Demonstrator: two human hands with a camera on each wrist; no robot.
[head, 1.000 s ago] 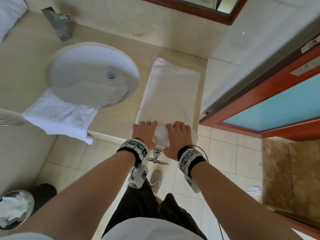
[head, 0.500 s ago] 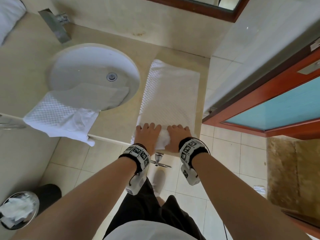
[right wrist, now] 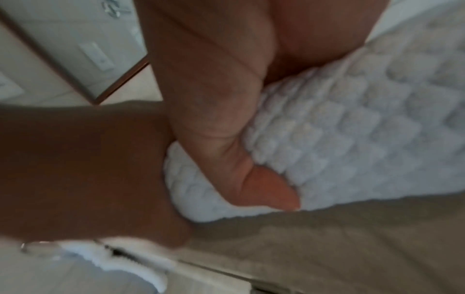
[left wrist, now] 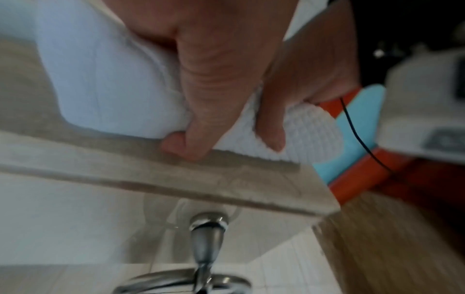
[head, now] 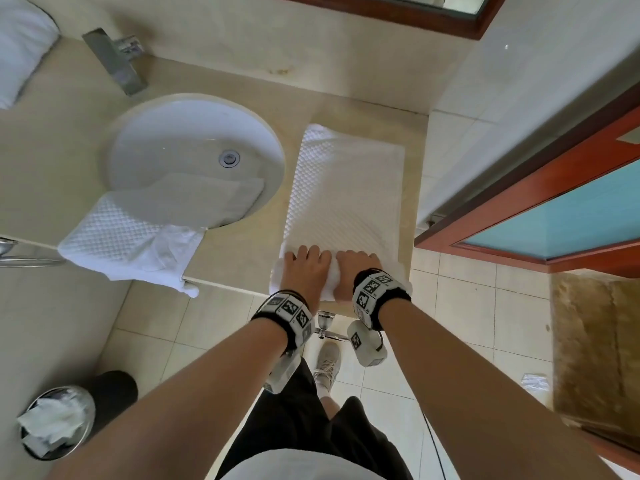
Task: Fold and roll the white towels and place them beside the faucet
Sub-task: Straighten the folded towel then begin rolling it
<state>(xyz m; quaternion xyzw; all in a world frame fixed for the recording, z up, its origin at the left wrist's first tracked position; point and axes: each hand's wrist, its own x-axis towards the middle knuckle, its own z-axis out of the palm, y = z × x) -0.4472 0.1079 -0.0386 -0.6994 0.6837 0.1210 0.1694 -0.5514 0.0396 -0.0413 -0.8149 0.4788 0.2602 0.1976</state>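
Head cam: folded towel (head: 349, 188) lies on the counter (head: 239, 258) at 3 o'clock of the sink (head: 194, 150), left hand (head: 306, 268) and right hand (head: 353, 271) curled over its rolled near end, while both wrist cams show thumbs tucked under that roll.

White waffle-textured towel (head: 346, 188), beige counter (head: 239, 258)

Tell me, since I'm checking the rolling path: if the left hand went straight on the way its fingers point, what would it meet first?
The left hand would first meet the flat, unrolled stretch of the folded towel ahead of the roll, then the back wall. Nothing else seems to lie in that line.
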